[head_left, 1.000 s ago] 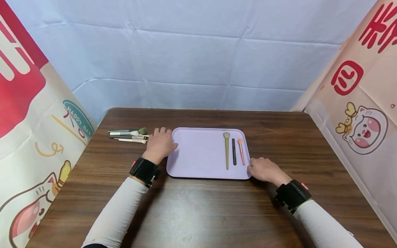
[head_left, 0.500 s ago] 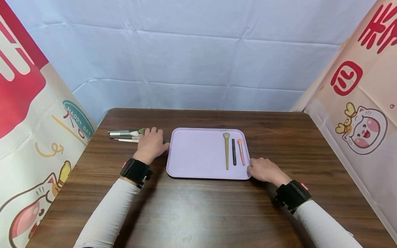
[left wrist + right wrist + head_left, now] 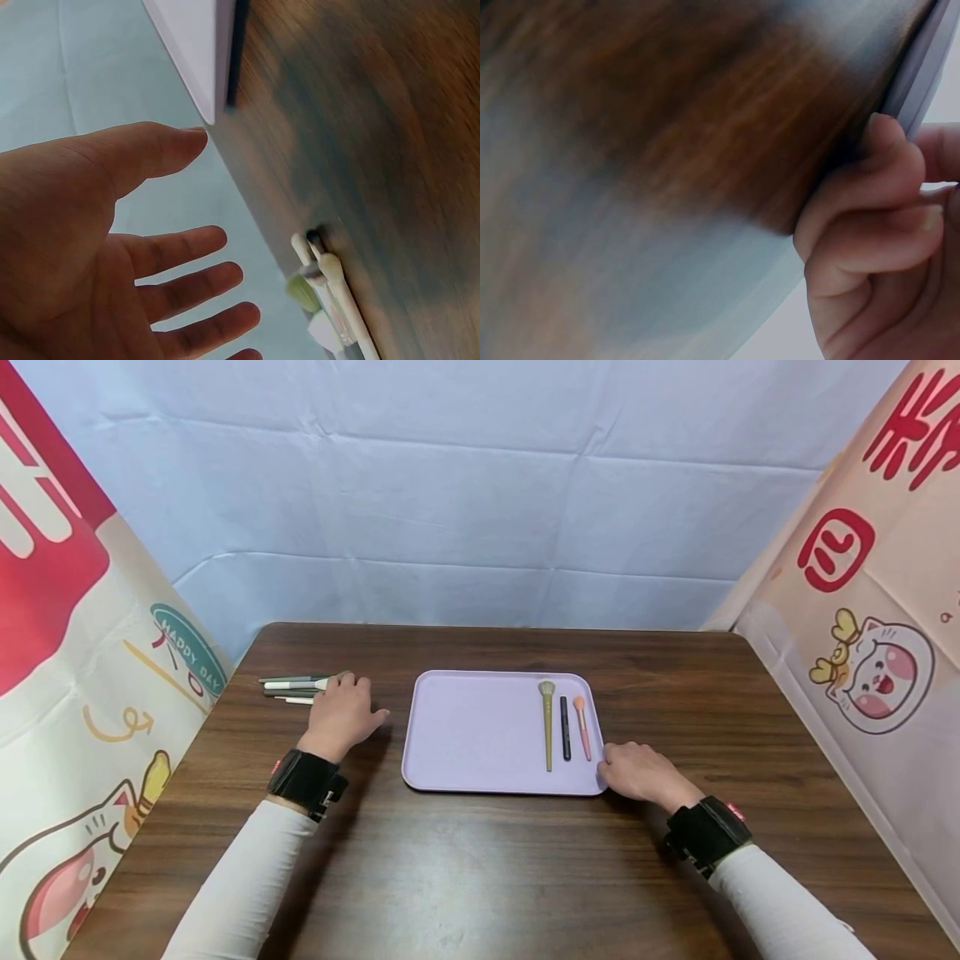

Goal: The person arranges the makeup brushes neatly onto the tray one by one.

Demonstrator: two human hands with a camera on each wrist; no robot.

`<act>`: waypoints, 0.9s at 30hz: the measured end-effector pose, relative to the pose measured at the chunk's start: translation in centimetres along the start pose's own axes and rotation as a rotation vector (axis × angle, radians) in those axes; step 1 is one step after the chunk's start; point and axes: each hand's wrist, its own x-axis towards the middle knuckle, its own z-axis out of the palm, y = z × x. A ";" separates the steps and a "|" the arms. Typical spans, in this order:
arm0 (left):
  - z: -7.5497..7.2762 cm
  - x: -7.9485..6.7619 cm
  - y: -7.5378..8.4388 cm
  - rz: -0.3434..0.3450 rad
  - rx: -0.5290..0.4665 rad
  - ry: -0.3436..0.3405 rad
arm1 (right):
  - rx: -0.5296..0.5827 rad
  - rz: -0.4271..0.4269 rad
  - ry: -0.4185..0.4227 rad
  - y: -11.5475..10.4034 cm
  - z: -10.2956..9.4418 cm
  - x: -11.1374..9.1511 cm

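Note:
My left hand point(image 3: 339, 717) is over the brush ends of a bunch of makeup brushes point(image 3: 294, 684), hiding part of them. In the left wrist view its fingers point(image 3: 199, 287) are spread with nothing between them, apart from the bunch's green, white and dark brush heads point(image 3: 304, 292). My right hand point(image 3: 639, 772) grips the right edge of a lilac tray point(image 3: 480, 735), its fingers point(image 3: 877, 247) curled at the rim. On the tray's right side lie an olive-handled brush point(image 3: 549, 731), a slim black stick point(image 3: 566, 728) and a pink-handled brush point(image 3: 583, 732), side by side.
All of this rests on a brown wood-grain table point(image 3: 480, 877). A pale blue cloth point(image 3: 465, 510) hangs behind its far edge. Printed cloths with cartoon figures stand along the left point(image 3: 90, 827) and right point(image 3: 877, 677) sides.
My left hand has moved left from the tray's left edge to the bunch of brushes, covering more of it. The right hand and the tray stay put.

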 end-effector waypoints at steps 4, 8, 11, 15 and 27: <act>-0.2 -0.2 -0.6 -0.004 -0.006 0.002 | 0.002 -0.006 -0.002 0.0 -0.1 0.0; -0.3 -0.4 -1.3 -0.002 -0.020 0.018 | 0.004 -0.006 -0.004 0.0 -0.1 0.0; -0.4 -0.5 -2.0 -0.001 -0.020 0.019 | 0.008 -0.001 -0.006 -0.1 -0.1 0.0; -0.6 -0.6 -2.7 -0.007 -0.017 0.010 | 0.012 0.003 -0.010 -0.1 -0.1 0.0; -1.1 -1.2 -4.8 -0.010 -0.016 0.003 | 0.012 0.000 -0.004 0.0 -0.1 -0.1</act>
